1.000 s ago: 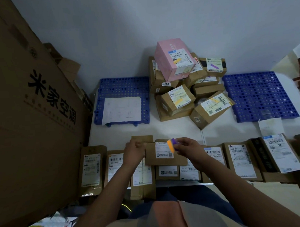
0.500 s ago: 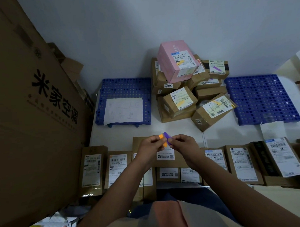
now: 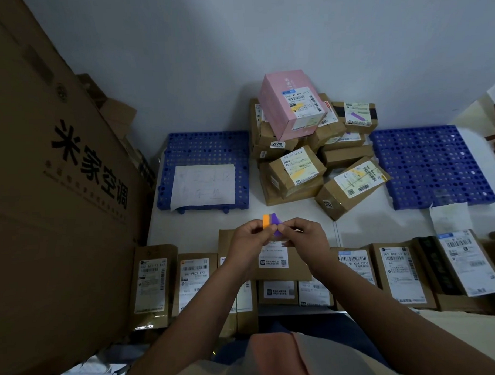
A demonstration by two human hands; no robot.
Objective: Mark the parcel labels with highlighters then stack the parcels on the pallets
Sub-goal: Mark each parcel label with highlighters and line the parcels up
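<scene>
Your left hand (image 3: 249, 237) and right hand (image 3: 304, 237) are bare — no gloves, rings or watch visible. Both forearms uncovered to the frame edge; no sleeves in view. Your torso at bottom centre shows a top in two panels — salmon-pink beside pale grey. Dark blue trousers below that.

"米家空调" on big carton (image 3: 58, 194); "7202" sticker on brown parcel (image 3: 277, 144); "507-P602 T72" on row parcel label (image 3: 194, 273).

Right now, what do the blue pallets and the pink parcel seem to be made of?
The blue pallets look like moulded plastic: uniform colour, slight sheen, a regular grid of holes. The pink parcel seems to be smooth matte cardboard, with sharp folded edges and a stuck-on paper label.
</scene>
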